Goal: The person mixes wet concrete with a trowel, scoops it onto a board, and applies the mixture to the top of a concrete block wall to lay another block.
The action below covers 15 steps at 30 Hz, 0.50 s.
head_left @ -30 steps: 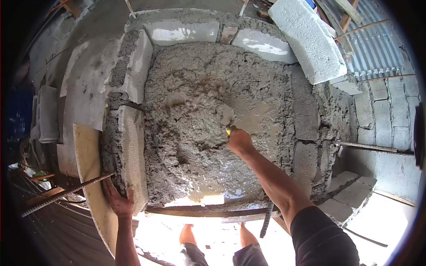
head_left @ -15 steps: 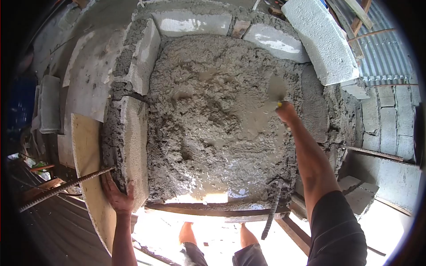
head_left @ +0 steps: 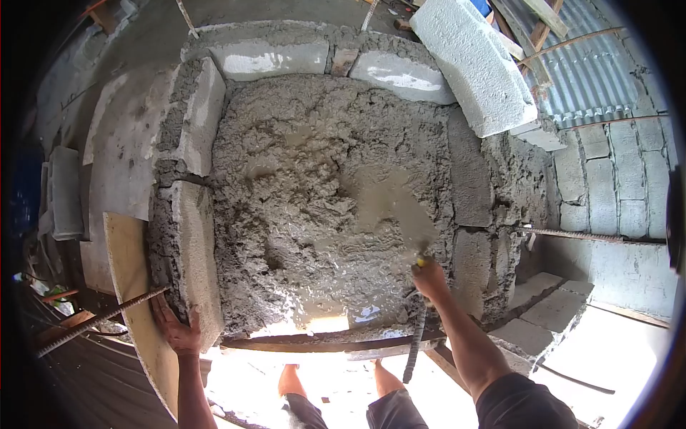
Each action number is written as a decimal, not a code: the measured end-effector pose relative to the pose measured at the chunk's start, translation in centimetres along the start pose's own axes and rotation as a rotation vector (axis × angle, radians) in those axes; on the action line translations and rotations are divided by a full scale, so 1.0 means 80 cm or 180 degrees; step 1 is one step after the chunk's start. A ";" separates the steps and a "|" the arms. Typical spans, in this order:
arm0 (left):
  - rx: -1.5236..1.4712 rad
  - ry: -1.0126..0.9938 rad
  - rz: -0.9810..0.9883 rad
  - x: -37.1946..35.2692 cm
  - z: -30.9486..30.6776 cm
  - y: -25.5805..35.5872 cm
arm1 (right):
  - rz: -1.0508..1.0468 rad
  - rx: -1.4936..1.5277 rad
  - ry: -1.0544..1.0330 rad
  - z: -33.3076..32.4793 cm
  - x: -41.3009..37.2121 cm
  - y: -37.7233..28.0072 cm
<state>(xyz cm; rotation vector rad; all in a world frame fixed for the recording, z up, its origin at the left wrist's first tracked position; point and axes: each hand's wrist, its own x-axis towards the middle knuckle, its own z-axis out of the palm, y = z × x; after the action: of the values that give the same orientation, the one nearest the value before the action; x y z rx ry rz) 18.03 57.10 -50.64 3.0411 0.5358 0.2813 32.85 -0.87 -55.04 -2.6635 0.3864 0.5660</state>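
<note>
My right hand (head_left: 430, 279) is closed around the handle of a trowel (head_left: 416, 225), with a bit of yellow showing at the grip. The blade is smeared grey and lies against the wet concrete (head_left: 286, 179), near the right side of the block enclosure; a smoothed patch shows just beyond it. My left hand (head_left: 181, 332) rests on the outer edge of the lower left concrete block (head_left: 196, 257), fingers stretched out, holding nothing. Close by its fingers, a ribbed steel bar (head_left: 107, 319) crosses a curved plywood sheet (head_left: 132, 272).
A loose concrete block (head_left: 475, 68) leans over the far right corner. A bent rebar (head_left: 416, 336) sticks out over the wooden board (head_left: 321, 345) along the near edge. Another rebar (head_left: 593, 234) juts out at right, above stacked blocks (head_left: 550, 311). Corrugated metal (head_left: 593, 79) stands behind.
My right hand has drawn the trowel toward me and slightly left across the concrete. My left hand stays on the block's edge. The whole view has shifted a little.
</note>
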 end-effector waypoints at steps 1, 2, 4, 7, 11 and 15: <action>0.0033 0.0022 0.0052 -0.001 0.001 -0.001 | 0.0500 0.0109 -0.0010 0.007 -0.014 0.042; 0.0026 0.0014 0.0036 -0.001 0.000 0.001 | 0.0997 0.0219 -0.0015 0.011 -0.017 0.078; 0.0034 0.0038 0.0071 0.001 -0.002 0.001 | 0.1116 -0.0219 0.0350 0.020 -0.001 0.125; 0.0010 0.0013 0.0033 0.002 0.001 0.000 | 0.1300 -0.0763 0.0415 0.024 0.055 0.148; 0.0021 0.0037 0.0100 0.002 -0.003 0.005 | 0.1098 -0.0632 -0.0135 0.012 0.069 0.146; -0.0022 0.0053 0.0128 0.006 -0.004 0.008 | 0.0107 -0.0347 -0.0211 0.024 0.035 0.108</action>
<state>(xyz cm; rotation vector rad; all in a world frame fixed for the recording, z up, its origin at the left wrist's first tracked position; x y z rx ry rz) 18.63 56.63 -50.20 3.0483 0.4739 0.3097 31.73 -8.20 -60.62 -2.7380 0.3922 0.7026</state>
